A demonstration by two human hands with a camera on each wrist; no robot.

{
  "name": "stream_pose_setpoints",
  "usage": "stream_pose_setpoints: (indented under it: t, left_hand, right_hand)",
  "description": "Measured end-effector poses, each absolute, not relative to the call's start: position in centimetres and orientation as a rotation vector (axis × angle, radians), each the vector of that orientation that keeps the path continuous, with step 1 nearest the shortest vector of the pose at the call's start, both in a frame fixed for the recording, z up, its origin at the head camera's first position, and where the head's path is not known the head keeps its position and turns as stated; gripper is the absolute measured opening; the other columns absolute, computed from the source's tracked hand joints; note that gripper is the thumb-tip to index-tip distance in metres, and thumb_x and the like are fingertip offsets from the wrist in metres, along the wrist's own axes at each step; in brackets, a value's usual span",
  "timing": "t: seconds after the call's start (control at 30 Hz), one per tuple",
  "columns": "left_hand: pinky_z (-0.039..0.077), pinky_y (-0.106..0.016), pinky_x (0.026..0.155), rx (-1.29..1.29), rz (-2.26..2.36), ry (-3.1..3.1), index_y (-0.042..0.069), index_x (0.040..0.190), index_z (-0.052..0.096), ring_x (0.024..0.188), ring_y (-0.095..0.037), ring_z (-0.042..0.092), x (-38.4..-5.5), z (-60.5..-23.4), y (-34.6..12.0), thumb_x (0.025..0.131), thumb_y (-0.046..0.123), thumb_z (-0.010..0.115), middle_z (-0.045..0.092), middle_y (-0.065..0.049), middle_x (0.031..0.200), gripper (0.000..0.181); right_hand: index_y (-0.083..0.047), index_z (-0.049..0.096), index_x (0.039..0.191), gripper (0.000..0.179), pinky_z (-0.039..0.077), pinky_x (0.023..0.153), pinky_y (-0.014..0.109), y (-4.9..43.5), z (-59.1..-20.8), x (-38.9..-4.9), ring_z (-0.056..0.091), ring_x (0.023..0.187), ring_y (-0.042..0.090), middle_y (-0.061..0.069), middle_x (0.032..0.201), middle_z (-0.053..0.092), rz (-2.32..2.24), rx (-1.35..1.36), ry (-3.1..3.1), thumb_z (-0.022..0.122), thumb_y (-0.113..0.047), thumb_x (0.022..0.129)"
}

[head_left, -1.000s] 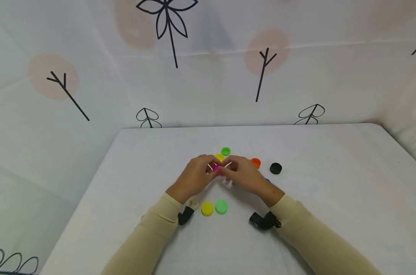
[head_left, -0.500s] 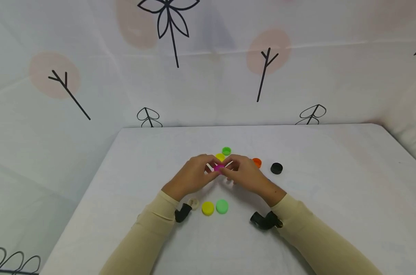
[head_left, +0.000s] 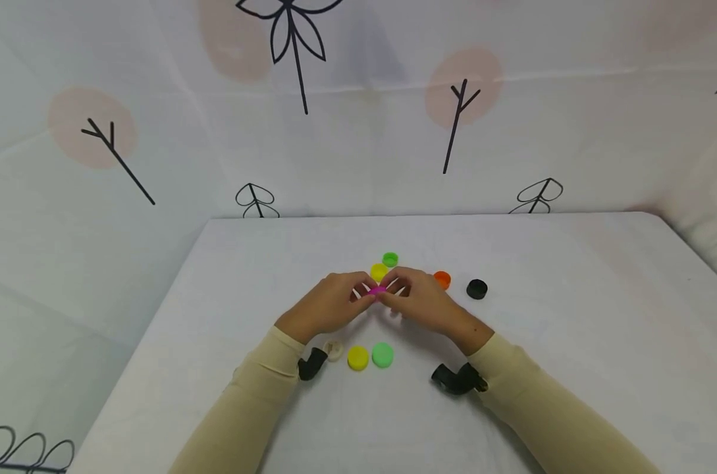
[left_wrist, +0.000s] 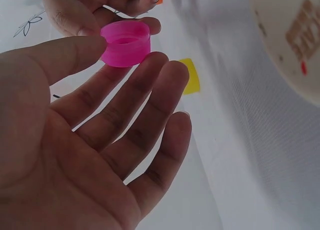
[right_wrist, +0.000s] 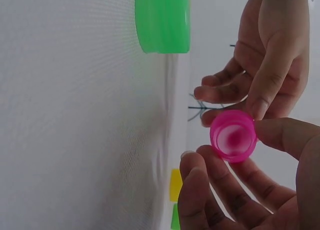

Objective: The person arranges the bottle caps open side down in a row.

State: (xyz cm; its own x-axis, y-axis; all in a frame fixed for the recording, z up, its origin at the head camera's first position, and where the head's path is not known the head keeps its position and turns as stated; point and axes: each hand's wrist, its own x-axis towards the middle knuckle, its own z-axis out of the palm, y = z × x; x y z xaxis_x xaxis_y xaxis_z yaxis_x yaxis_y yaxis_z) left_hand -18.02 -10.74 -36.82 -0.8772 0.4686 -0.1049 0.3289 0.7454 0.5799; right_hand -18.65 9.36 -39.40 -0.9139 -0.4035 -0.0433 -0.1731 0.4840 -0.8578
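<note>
A magenta plastic bottle cap (head_left: 377, 290) is held above the table between both hands in the head view. My left hand (head_left: 331, 301) pinches its left side between thumb and fingers, and my right hand (head_left: 426, 301) pinches the right side. In the left wrist view the same cap (left_wrist: 127, 54) shows its hollow side facing up, with the left thumb against its wall and the other left fingers spread loosely. From the right wrist, the cap (right_wrist: 233, 136) shows a round opening, and both thumbs touch its edge.
Beyond the hands lie a yellow cap (head_left: 378, 272), a green cap (head_left: 390, 259), an orange cap (head_left: 444, 280) and a black cap (head_left: 477, 289). Nearer are a cream cap (head_left: 334, 350), a yellow cap (head_left: 358, 358) and a light green cap (head_left: 383, 355) on the white table (head_left: 571, 329).
The left hand has shifted slightly, and the magenta cap looks flatter in the head view. The right hand stays almost still. A bit of blue by the right wrist is now hidden.
</note>
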Motion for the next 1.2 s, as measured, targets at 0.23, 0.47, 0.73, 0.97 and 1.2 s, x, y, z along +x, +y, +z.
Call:
stream_pose_setpoints:
  t: [0.23, 0.47, 0.73, 0.97, 1.2]
  left_hand:
    - [0.056, -0.031, 0.087, 0.644, 0.834, 2.7, 0.016, 0.119, 0.067, 0.096, -0.015, 0.064, -18.0, -36.9, -10.8, 0.098, 0.024, 0.065, 0.071, 0.0, 0.107, 0.022]
    - [0.056, -0.033, 0.088, 0.636, 0.813, 2.699, 0.015, 0.119, 0.067, 0.096, -0.015, 0.064, -18.0, -37.1, -10.6, 0.098, 0.023, 0.065, 0.071, -0.001, 0.107, 0.022]
    - [0.055, -0.033, 0.088, 0.618, 0.771, 2.702, 0.015, 0.12, 0.066, 0.096, -0.016, 0.063, -17.8, -37.4, -10.4, 0.099, 0.024, 0.065, 0.071, -0.001, 0.108, 0.023]
    - [0.054, -0.033, 0.087, 0.584, 0.745, 2.674, 0.018, 0.121, 0.065, 0.093, -0.016, 0.061, -17.6, -37.7, -10.2, 0.099, 0.027, 0.064, 0.07, 0.0, 0.107, 0.024]
    - [0.054, -0.033, 0.089, 0.57, 0.712, 2.643, 0.019, 0.126, 0.062, 0.096, -0.015, 0.061, -17.5, -37.9, -10.2, 0.098, 0.03, 0.065, 0.069, 0.001, 0.11, 0.03]
  right_hand:
    - [-0.008, 0.064, 0.109, 0.024, 0.056, 0.061, 0.03, 9.3, -39.2, -18.4, 0.069, 0.072, 0.021, 0.012, 0.103, 0.072, -1.397, -0.536, 2.499, 0.07, -0.026, 0.093]
    - [-0.008, 0.064, 0.108, 0.023, 0.056, 0.062, 0.03, 9.2, -39.2, -18.2, 0.069, 0.072, 0.021, 0.012, 0.103, 0.072, -1.387, -0.539, 2.502, 0.071, -0.024, 0.092]
    - [-0.01, 0.063, 0.105, 0.022, 0.055, 0.063, 0.03, 9.2, -39.6, -18.1, 0.068, 0.071, 0.018, 0.01, 0.102, 0.073, -1.348, -0.528, 2.526, 0.072, -0.026, 0.092]
    - [-0.013, 0.064, 0.102, 0.019, 0.054, 0.066, 0.028, 9.3, -40.1, -18.2, 0.066, 0.073, 0.014, 0.007, 0.1, 0.073, -1.292, -0.515, 2.561, 0.071, -0.028, 0.093]
    - [-0.015, 0.065, 0.101, 0.02, 0.054, 0.068, 0.027, 9.3, -40.3, -18.2, 0.065, 0.078, 0.015, 0.004, 0.099, 0.073, -1.245, -0.532, 2.586, 0.072, -0.031, 0.093]
